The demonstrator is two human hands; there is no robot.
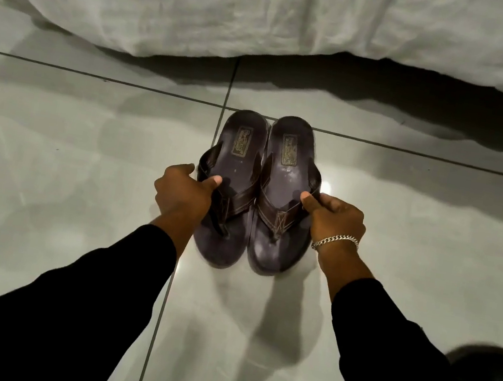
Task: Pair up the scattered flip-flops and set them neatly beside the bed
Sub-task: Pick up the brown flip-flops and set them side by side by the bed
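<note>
Two dark brown flip-flops lie side by side and touching on the pale tiled floor, heels toward the bed and toes toward me. My left hand [182, 194] grips the outer strap of the left flip-flop [235, 161], thumb over the strap. My right hand [333, 218], with a silver chain bracelet at the wrist, grips the outer strap of the right flip-flop [289, 170]. The bed's white sheet [206, 8] hangs down just beyond the heels.
A dark gap [359, 85] runs under the bed edge behind the flip-flops. Glossy grey tiles [69, 145] with dark grout lines spread to both sides. A dark rounded object [491, 373] sits at the lower right, partly cut off.
</note>
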